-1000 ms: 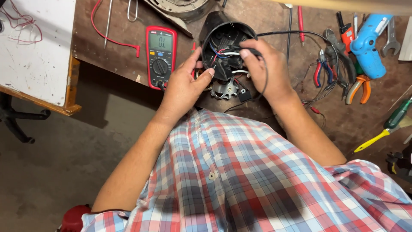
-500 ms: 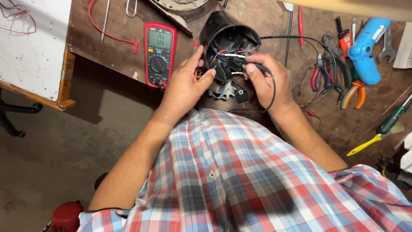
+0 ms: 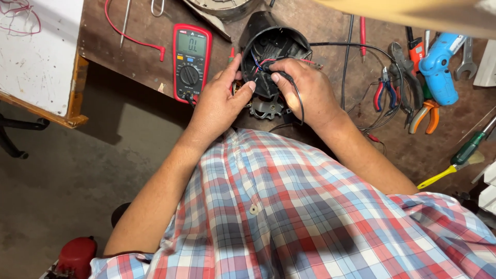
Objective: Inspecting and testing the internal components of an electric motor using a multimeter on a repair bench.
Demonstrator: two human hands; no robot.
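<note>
A: Grips first. Left hand [image 3: 217, 106]?

B: Fingers loosely spread, thumb and forefinger nearly together at the rim of the black round housing [image 3: 274, 49]. Fingertips touch the rim and the thin wires [image 3: 261, 63] there. Whether it actually pinches a wire, cannot tell.

A: Right hand [image 3: 305, 90]?

B: Curled at the housing's near edge, thumb and forefinger closed on a thin probe tip, its black lead [image 3: 297, 98] looping over the back of the hand. The tip sits at the wires inside the housing.

A: Where's the housing?

B: On the brown desk [image 3: 129, 62], open side up, between both hands, just right of the multimeter [image 3: 190, 62]. A grey metal bracket [image 3: 266, 109] lies just below it, partly under the hands.

A: Labels, displays?

B: Multimeter is red-edged, dark face, pale screen on top, round dial in the middle. It lies flat, just beside the left hand. A red lead [image 3: 132, 36] runs off to its left.

A: Containers?

B: Only the housing: blue, red and white wires and dark parts inside, detail too small.

A: The rest?

B: Right end of the desk: a blue tool [image 3: 438, 67], orange-handled pliers [image 3: 422, 114], red-and-blue pliers [image 3: 383, 89], a green-and-yellow screwdriver [image 3: 457, 163]. A white board [image 3: 39, 57] at far left.
</note>
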